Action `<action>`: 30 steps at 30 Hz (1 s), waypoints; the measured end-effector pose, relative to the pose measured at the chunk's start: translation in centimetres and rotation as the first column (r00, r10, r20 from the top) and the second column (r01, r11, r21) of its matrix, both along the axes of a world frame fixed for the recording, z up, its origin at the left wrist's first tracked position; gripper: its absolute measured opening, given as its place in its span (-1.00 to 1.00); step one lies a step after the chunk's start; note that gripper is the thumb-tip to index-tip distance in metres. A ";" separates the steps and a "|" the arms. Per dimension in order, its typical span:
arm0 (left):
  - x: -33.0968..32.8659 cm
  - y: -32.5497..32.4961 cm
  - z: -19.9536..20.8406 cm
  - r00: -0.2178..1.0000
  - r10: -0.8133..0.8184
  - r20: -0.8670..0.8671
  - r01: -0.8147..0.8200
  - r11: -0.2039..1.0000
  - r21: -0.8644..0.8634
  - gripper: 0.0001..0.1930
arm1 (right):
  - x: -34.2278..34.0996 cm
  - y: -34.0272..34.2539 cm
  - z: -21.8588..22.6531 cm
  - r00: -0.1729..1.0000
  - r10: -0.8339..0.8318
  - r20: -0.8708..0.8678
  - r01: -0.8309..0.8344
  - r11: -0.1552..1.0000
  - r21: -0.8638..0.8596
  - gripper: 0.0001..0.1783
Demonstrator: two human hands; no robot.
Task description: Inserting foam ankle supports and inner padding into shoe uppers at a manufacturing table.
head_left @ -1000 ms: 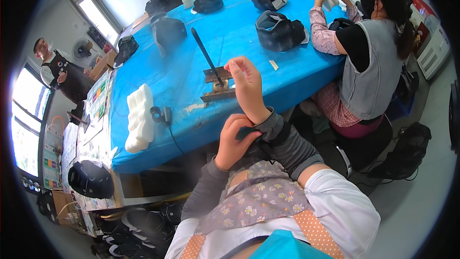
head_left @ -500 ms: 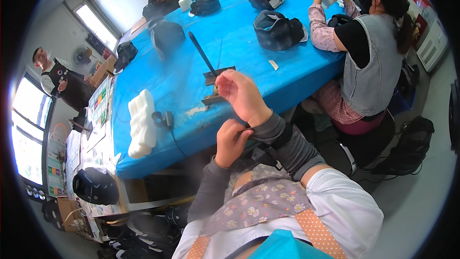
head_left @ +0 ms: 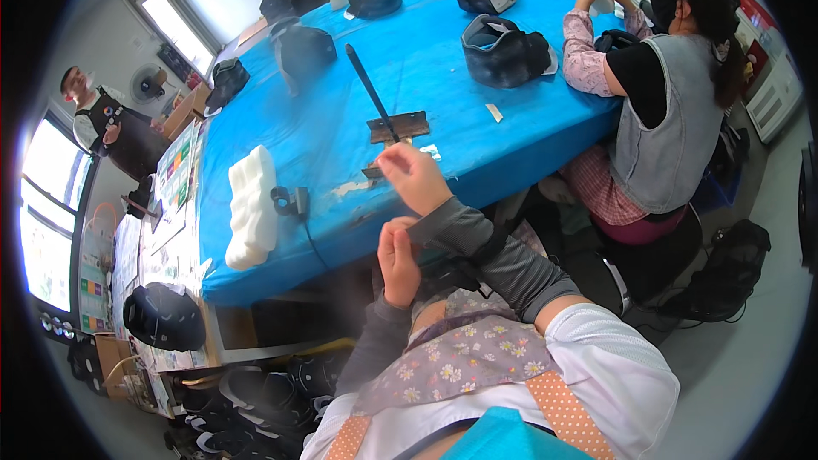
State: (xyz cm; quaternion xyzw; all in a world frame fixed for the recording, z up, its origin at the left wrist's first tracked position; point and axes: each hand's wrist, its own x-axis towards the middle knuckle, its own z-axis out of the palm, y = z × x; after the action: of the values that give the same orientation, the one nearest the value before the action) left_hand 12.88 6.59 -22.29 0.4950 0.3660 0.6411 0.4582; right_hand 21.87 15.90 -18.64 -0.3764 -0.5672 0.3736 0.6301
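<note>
My right hand (head_left: 416, 179) is raised over the near table edge, loosely curved, holding nothing I can see. A dark grey striped arm sleeve (head_left: 528, 273) covers that forearm up to the wrist. Below it, my left hand (head_left: 398, 262) is closed, its fingertips at the sleeve's cuff; the exact grip is partly hidden behind the wrist. Just beyond the right fingertips stands a black rod (head_left: 368, 85) with a brown metal plate (head_left: 400, 126) at its foot. A white moulded foam block (head_left: 251, 204) lies to the left, beside a small dark clamp-like device (head_left: 290, 201) with a cable.
Several black padded shells, one nearby (head_left: 504, 53), stand on the blue-covered table (head_left: 341, 136). A person in a grey vest (head_left: 660, 119) sits at the right, holding something white. Other people are across the table and at the left. A black bag (head_left: 724, 273) is on the floor.
The cuff has moved toward my right hand and now covers the bare wrist. My right hand has shifted slightly down, and my left hand's fingers are straighter. The whole view has shifted slightly.
</note>
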 end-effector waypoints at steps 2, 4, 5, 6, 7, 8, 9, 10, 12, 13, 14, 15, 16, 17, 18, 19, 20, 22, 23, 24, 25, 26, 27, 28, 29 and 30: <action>-0.6 -0.2 -1.4 0.980 -0.188 -0.067 0.191 0.981 0.041 -0.80 | 0.1 0.1 0.4 0.976 0.071 -0.204 -0.085 0.994 -0.063 -0.84; -1.7 0.2 -1.6 0.945 -0.106 -0.309 0.141 0.986 0.094 -0.76 | 0.3 -0.9 1.9 0.509 0.146 -0.849 -0.478 0.868 -0.137 -0.86; -2.1 0.7 -1.6 0.898 0.040 -0.439 0.088 0.960 0.267 -0.76 | 0.1 -1.3 2.0 0.439 0.130 -0.889 -0.507 0.853 -0.125 -0.87; -2.1 1.2 -1.2 0.824 0.199 -0.531 0.067 0.895 0.440 -0.76 | 0.1 -1.6 1.9 0.440 0.131 -0.889 -0.504 0.855 -0.123 -0.87; -2.1 1.1 -1.1 0.843 0.274 -0.463 -0.045 0.894 0.447 -0.72 | 0.0 -1.9 1.6 0.599 0.159 -0.785 -0.450 0.878 -0.165 -0.85; -2.3 1.0 -1.4 0.841 0.422 -0.338 -0.287 0.878 0.382 -0.71 | -0.1 -2.2 1.3 0.737 0.176 -0.653 -0.388 0.901 -0.195 -0.83; -2.5 1.4 -0.6 0.879 0.434 -0.198 -0.368 0.881 0.297 -0.70 | 0.3 -2.0 0.6 0.859 0.217 -0.464 -0.291 0.952 -0.093 -0.80; -3.0 1.7 0.5 0.889 0.455 -0.058 -0.437 0.878 0.195 -0.70 | 0.8 -2.3 0.4 0.861 0.212 -0.462 -0.285 0.954 -0.094 -0.80; -4.0 1.9 2.2 0.933 0.361 0.007 -0.358 0.923 0.139 -0.70 | 1.5 -3.1 0.3 0.980 0.138 -0.141 -0.154 0.983 -0.103 -0.75; -4.3 1.8 2.6 0.960 0.269 0.074 -0.275 0.957 0.091 -0.70 | 1.3 -3.5 0.4 0.975 0.145 -0.168 -0.165 0.980 -0.114 -0.73; -4.1 1.5 2.6 0.960 0.270 0.075 -0.276 0.957 0.093 -0.70 | 1.2 -3.6 0.7 0.975 0.146 -0.168 -0.166 0.980 -0.112 -0.73; -3.8 0.9 2.3 0.977 0.193 -0.088 -0.184 0.978 0.101 -0.71 | 0.8 -3.7 1.0 0.946 0.182 -0.268 -0.206 0.976 -0.066 -0.72; -3.2 0.5 1.7 0.964 0.102 -0.248 -0.082 0.993 0.089 -0.71 | 0.9 -3.6 1.2 0.909 0.208 -0.362 -0.231 0.973 -0.020 -0.72; -2.0 0.0 0.9 0.984 -0.057 -0.168 0.061 0.998 0.018 -0.69 | 1.2 -3.4 1.6 0.909 0.203 -0.363 -0.225 0.974 -0.021 -0.72; -0.7 -0.7 -0.1 0.975 -0.209 -0.079 0.206 0.978 -0.042 -0.60 | 1.4 -3.1 2.1 0.906 0.163 -0.390 -0.173 0.985 0.010 -0.71; 0.4 -1.5 -2.0 0.948 -0.317 0.015 0.318 0.947 -0.052 -0.47 | 1.5 -2.8 2.6 0.900 0.127 -0.418 -0.120 0.992 0.042 -0.69; 0.8 -2.3 -4.1 0.905 -0.412 0.107 0.419 0.907 -0.049 -0.28 | 1.4 -2.5 3.2 0.897 0.133 -0.422 -0.125 0.991 0.048 -0.69; 1.0 -3.3 -6.8 0.813 -0.579 0.067 0.583 0.807 -0.093 -0.07 | 1.7 -1.9 4.1 0.880 0.040 -0.473 -0.020 0.999 0.047 -0.70; 1.0 -3.1 -8.0 0.785 -0.590 0.187 0.615 0.778 -0.125 -0.06 | 1.6 -1.3 4.4 0.794 0.073 -0.604 -0.050 0.997 0.055 -0.71; 1.5 -3.0 -7.5 0.785 -0.590 0.189 0.615 0.778 -0.126 -0.06 | 1.7 -1.1 4.6 0.794 0.072 -0.604 -0.050 0.997 0.053 -0.71; 2.1 -2.5 -6.1 0.757 -0.623 0.196 0.643 0.763 -0.059 -0.04 | 1.7 -1.0 5.0 0.696 0.105 -0.711 -0.096 0.994 0.053 -0.72; 2.6 -2.5 -4.9 0.730 -0.654 0.199 0.666 0.746 0.008 -0.01 | 1.8 -0.9 5.3 0.581 0.133 -0.803 -0.143 0.988 0.060 -0.73; 2.9 -2.7 -4.2 0.726 -0.659 0.195 0.670 0.742 0.013 -0.01 | 2.2 -0.5 5.5 0.582 0.135 -0.802 -0.138 0.988 0.066 -0.73; 3.3 -2.9 -3.6 0.725 -0.680 0.107 0.678 0.733 0.065 -0.01 | 2.7 -0.1 5.4 0.431 0.201 -0.880 -0.243 0.965 0.102 -0.73; 3.6 -3.0 -3.4 0.721 -0.693 0.017 0.687 0.717 0.116 0.00 | 3.0 0.2 5.4 0.264 0.250 -0.932 -0.337 0.929 0.154 -0.72; 3.7 -2.9 -3.9 0.768 -0.635 -0.078 0.640 0.766 0.060 -0.03 | 3.0 0.4 5.4 0.263 0.255 -0.930 -0.332 0.929 0.161 -0.72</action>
State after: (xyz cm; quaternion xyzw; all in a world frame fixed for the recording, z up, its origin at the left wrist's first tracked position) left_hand 16.60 3.70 -26.16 0.6252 0.1614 0.4489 0.6177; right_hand 24.91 16.32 -13.28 0.0010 -0.1433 0.6497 0.7466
